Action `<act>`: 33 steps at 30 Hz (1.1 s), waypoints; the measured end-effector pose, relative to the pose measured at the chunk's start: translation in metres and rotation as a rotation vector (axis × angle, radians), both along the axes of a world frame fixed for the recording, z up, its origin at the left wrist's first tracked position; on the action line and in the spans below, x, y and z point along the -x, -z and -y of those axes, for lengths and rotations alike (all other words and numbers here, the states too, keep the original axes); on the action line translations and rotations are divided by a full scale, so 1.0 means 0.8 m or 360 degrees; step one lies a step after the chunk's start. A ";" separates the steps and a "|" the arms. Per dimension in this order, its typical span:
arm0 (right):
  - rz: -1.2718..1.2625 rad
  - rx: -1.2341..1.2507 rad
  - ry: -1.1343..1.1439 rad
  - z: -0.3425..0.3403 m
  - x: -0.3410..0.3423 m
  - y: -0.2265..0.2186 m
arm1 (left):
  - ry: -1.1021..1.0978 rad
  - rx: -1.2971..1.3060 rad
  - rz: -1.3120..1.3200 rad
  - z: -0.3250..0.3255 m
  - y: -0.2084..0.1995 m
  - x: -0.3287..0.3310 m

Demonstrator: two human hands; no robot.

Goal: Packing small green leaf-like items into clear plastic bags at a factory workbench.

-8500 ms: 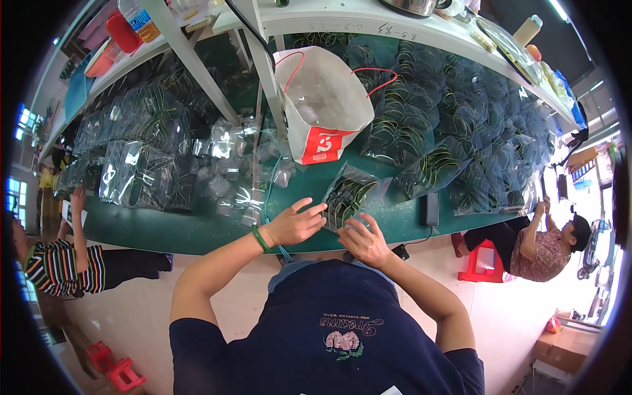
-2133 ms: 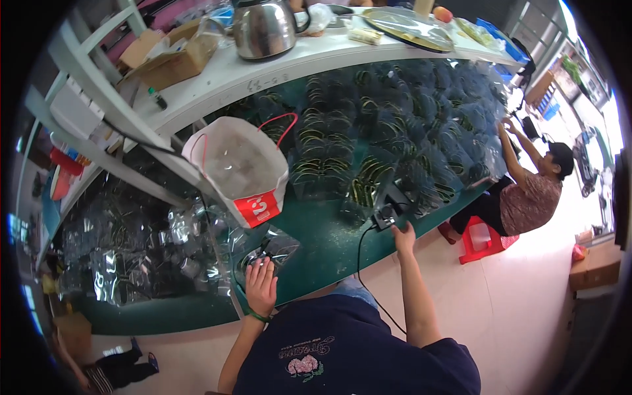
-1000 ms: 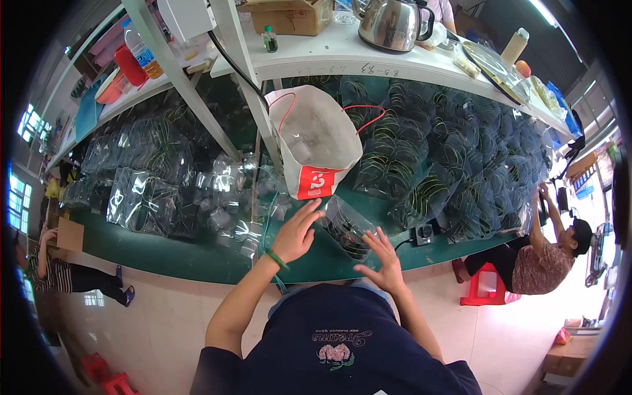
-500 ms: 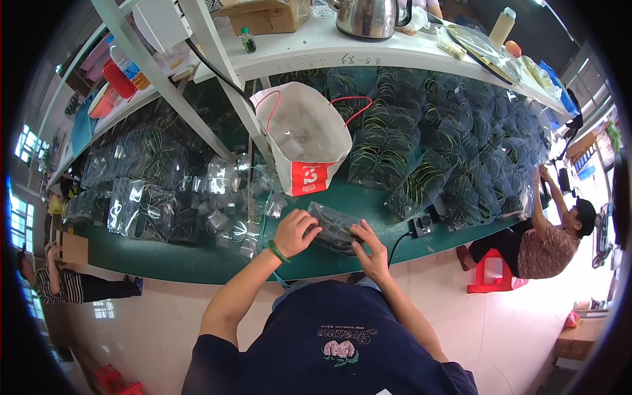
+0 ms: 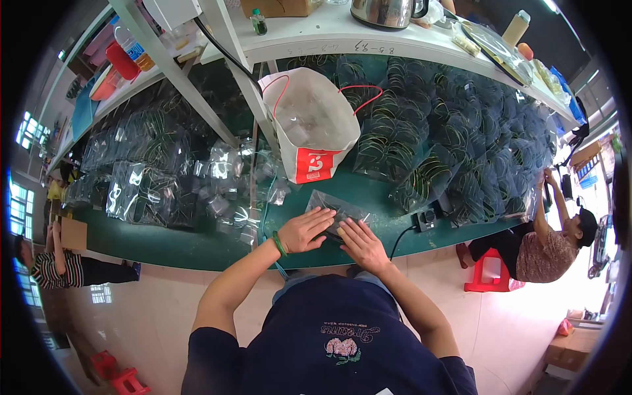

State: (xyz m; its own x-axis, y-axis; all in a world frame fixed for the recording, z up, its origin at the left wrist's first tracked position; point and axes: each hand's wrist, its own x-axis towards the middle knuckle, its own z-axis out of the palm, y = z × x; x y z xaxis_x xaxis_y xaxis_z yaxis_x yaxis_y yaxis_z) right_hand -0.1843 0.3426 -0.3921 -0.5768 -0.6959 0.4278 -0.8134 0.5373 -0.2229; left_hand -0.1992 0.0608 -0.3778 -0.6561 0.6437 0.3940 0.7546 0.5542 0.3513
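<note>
A clear plastic bag with dark contents, which look like coiled cables (image 5: 327, 201), lies on the green tabletop (image 5: 280, 260) in front of me. My left hand (image 5: 305, 230), with a green bangle at the wrist, presses flat on its left part, fingers stretched out together. On its right part lies my right hand (image 5: 363, 245), fingers straight and pointing up to the left. Both hands are open and cover much of the bag; its far corner shows beyond the left fingertips.
A white paper bag (image 5: 316, 105) with red handles stands beyond my hands. Bagged cables (image 5: 474, 138) are heaped at the right, more bags (image 5: 148, 191) at the left, near small clear packets (image 5: 224, 178). A black socket box (image 5: 426, 220) sits right. Co-workers (image 5: 552, 250) are at both sides.
My hands have gone from holding the bag by its two ends to lying flat on it, closer together. The bag now rests pressed on the table. The whole view has shifted slightly.
</note>
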 end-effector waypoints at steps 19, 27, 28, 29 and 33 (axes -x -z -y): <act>0.0003 0.0091 -0.0082 0.000 0.022 0.021 | -0.0073 -0.0068 -0.0127 0.000 0.040 -0.001; 0.0044 0.0055 -0.0099 -0.002 0.018 0.012 | -0.0170 0.0070 -0.0218 0.032 0.014 -0.010; 0.0040 0.0052 -0.0097 0.000 0.018 0.010 | -0.0190 0.0084 -0.0231 0.033 0.017 -0.014; 0.0092 0.0036 -0.0098 0.000 0.021 0.007 | -0.0214 0.0095 -0.0246 0.032 0.018 -0.017; 0.0344 0.0355 0.0102 0.002 0.014 -0.013 | -0.0312 0.0115 -0.0253 0.013 0.022 -0.049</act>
